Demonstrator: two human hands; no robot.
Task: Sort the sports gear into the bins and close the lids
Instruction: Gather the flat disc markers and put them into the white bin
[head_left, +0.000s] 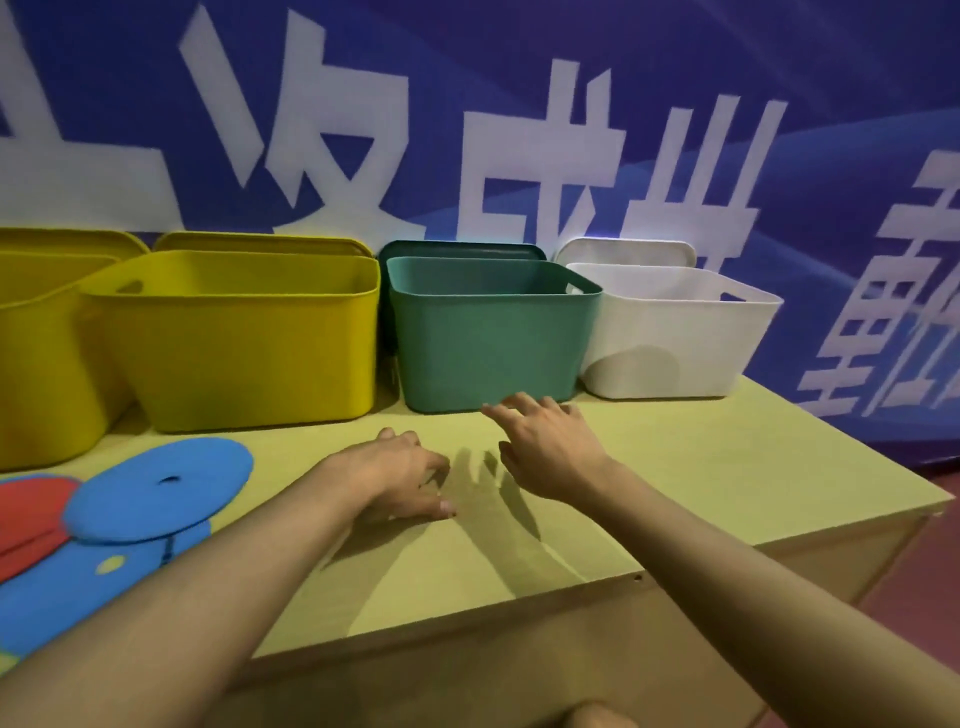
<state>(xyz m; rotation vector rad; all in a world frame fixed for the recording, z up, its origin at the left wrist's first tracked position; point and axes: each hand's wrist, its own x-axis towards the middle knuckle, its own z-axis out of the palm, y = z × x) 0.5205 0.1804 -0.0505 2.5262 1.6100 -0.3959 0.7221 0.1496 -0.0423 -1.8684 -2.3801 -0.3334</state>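
Now both hands, left hand (402, 478) and right hand (545, 441) (fingers loose, holding nothing), before green bin (488, 348).

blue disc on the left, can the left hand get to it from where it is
Probably yes. The left hand rests empty on the table, and the blue disc lies uncovered on top of the pile beside that forearm, with nothing between.

— What colours are the bins, taken from the green bin (488, 338)?

— Two yellow bins (244, 338) to its left, one white bin (670, 338) to its right; each lid (462, 249) behind matches its bin.

— And left of the yellow ones?

— A blue disc (156, 488) with a dark centre hole, over a red piece (31, 519) and more blue.

— The rest?

— A pale yellow-green tabletop (727, 467); a blue banner (623, 78) bearing large white characters.
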